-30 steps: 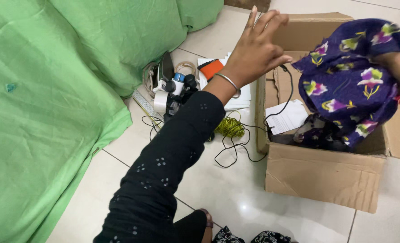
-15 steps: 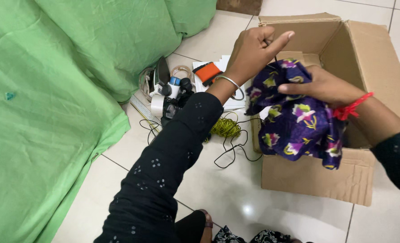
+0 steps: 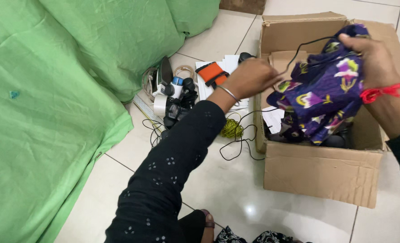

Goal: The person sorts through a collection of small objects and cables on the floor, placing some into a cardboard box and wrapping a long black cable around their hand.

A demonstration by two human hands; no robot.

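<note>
My right hand point(image 3: 374, 56), with a red thread at the wrist, grips a dark purple flowered cloth point(image 3: 321, 96) and holds it over an open cardboard box point(image 3: 321, 173). My left hand point(image 3: 250, 77), with a silver bangle, is closed on a thin black cable point(image 3: 305, 45) that arcs up from the cloth toward the box's back wall. The cable also trails over the box's left wall onto the floor. Under the cloth, white paper point(image 3: 274, 118) and dark items lie inside the box.
A green sheet point(image 3: 51, 90) covers the left side. On the tiled floor sit a clothes iron point(image 3: 164, 74), tape rolls point(image 3: 160, 103), an orange pouch point(image 3: 212, 73) on white papers, a yellow-green cord bundle point(image 3: 232, 128) and a ruler point(image 3: 143, 107).
My right hand has carried the cloth up and to the right, back over the box. My left hand dropped lower and now pulls the black cable away from the cloth.
</note>
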